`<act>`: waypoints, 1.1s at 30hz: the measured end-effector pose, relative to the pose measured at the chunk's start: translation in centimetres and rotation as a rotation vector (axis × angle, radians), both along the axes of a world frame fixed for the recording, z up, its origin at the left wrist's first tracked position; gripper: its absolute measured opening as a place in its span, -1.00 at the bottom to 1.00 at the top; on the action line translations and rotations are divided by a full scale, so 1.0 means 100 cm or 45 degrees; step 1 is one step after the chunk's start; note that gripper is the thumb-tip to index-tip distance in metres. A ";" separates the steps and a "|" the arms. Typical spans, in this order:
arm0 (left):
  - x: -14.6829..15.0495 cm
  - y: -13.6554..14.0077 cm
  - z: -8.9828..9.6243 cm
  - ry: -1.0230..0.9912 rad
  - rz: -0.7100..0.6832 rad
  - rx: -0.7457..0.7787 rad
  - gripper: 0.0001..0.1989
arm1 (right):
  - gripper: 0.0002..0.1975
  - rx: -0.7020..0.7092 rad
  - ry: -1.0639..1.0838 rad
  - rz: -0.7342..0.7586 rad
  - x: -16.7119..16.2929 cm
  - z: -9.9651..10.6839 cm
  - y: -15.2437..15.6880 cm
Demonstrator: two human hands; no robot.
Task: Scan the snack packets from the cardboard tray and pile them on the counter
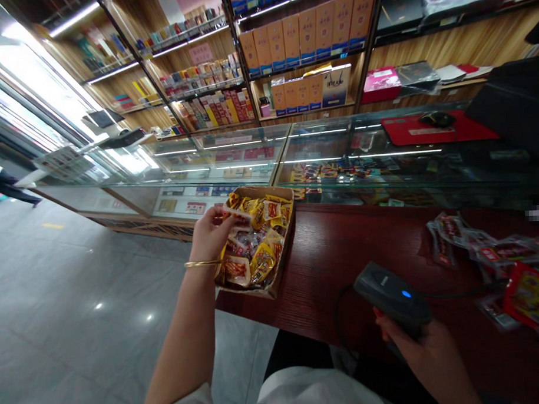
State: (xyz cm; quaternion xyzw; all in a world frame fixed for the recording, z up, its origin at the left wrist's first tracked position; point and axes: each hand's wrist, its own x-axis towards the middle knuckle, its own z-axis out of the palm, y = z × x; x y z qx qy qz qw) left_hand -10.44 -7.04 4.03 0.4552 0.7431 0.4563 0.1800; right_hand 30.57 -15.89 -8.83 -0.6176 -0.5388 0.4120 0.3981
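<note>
My left hand (pixel 212 230) reaches over a cardboard box (pixel 272 289) and pinches a small snack packet (pixel 238 216) at the box's left side. Inside the box lie several yellow snack packets (pixel 263 262) and others with clear wrapping. My right hand (pixel 427 344) is wrapped round the handle of a dark barcode scanner (pixel 390 295), which shows a lit blue light. The scanner is held over the dark red wooden table, its head pointing to the upper left. The box sits at the table's left end, against the glass counter.
Several vacuum-wrapped snack packets (pixel 492 247) and a red packet (pixel 531 293) lie on the table (pixel 324 241) at right. Behind runs a glass display counter (pixel 233 162) with a red mouse pad (pixel 408 132) on it. Shelves of orange boxes (pixel 308 35) line the wall.
</note>
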 end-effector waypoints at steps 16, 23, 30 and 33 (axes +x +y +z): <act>0.165 -0.034 -0.060 -1.356 -0.235 0.113 -0.69 | -0.74 0.044 -0.009 0.015 0.004 0.024 0.006; 0.178 -0.042 -0.075 -1.301 -0.322 0.146 -0.74 | -0.69 0.030 -0.076 0.009 0.001 0.026 0.007; 0.187 -0.044 -0.084 -1.371 -0.338 0.163 -0.79 | -0.66 0.006 -0.061 -0.055 0.000 0.021 0.006; 0.187 -0.044 -0.086 -1.370 -0.370 0.151 -0.83 | -0.63 0.009 -0.081 -0.047 0.001 0.022 0.006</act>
